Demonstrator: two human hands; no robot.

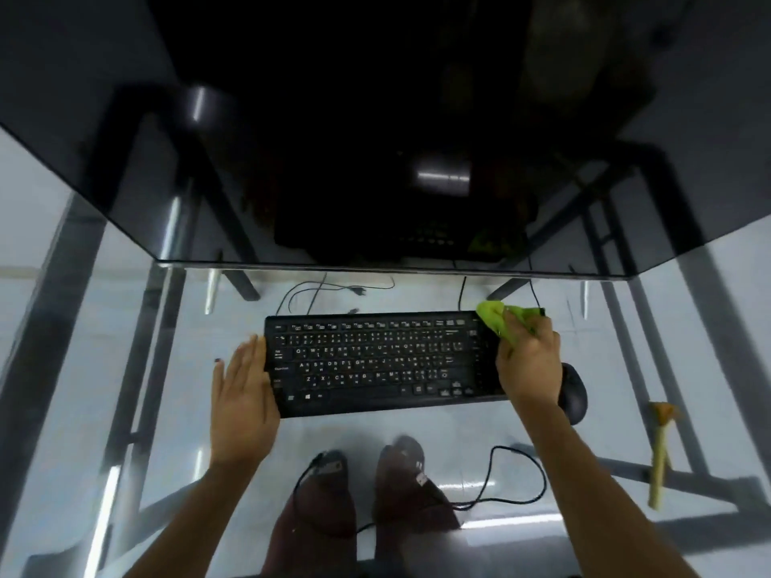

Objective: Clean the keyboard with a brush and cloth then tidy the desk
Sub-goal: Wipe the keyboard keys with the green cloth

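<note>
Your left hand (242, 390) flat, fingers apart, on keyboard's (375, 360) left end | right hand (527, 360) clamped on green cloth (498, 317) | one mouse (573, 392), one brush (661, 452) right | glass desk (125, 327)

What I cannot make out from here

My right hand (529, 360) covers the right end of the keyboard (375, 360), so I cannot read the keys there; the key legends elsewhere are too small and soft to read. The green cloth (500, 317) is bunched under my fingers, part of it hidden. My left hand (242, 394) hides the keyboard's left edge. The mouse (573, 394) is half behind my right wrist. The monitor (375, 118) is cut off by the top edge and dark. The brush (661, 452) is blurred
</note>
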